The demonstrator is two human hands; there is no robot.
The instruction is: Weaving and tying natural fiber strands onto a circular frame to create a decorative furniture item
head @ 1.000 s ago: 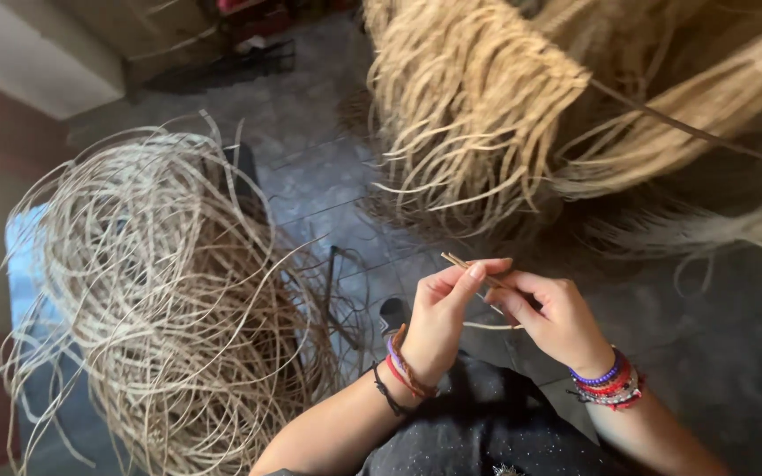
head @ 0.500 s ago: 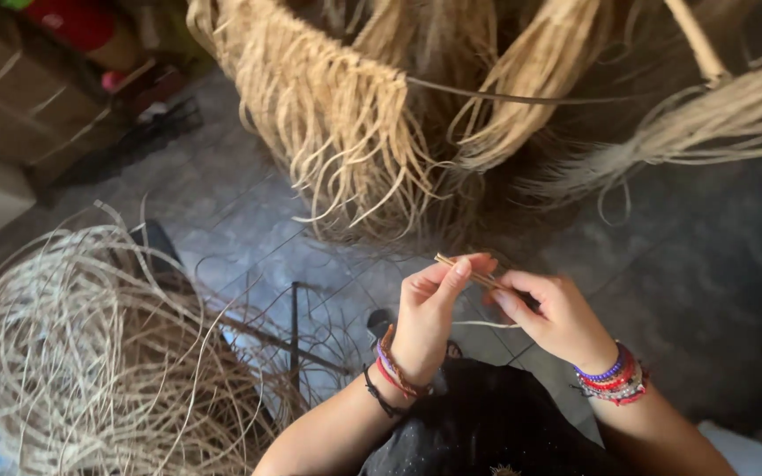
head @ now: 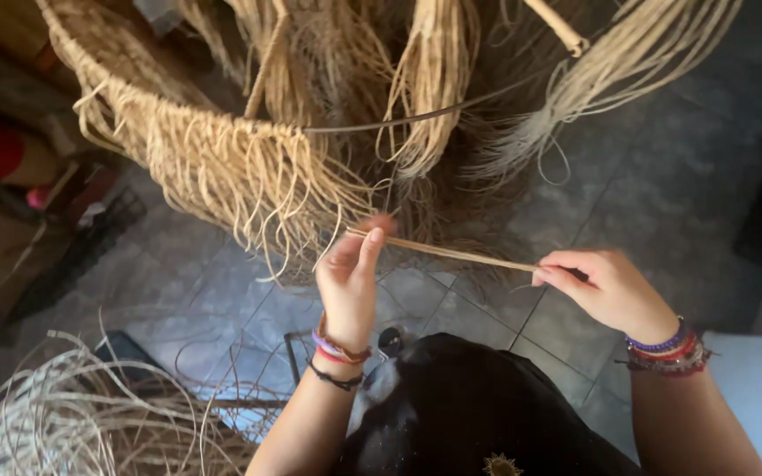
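Two hands pinching one straw strip (head: 451, 254), left hand (head: 348, 280) one end, right hand (head: 606, 289) the other

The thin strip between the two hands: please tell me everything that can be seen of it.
The strip is thin, flat and pale tan, like dried cane or reed. It is stretched straight, sloping slightly down to the right. The left hand pinches one end, the right hand the other. It hangs above the grey tiled floor.

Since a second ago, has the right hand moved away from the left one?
Yes. The right hand has drawn out to the right, away from the left hand, judged against the dark lap below; the thin reed strip now spans the gap between them.
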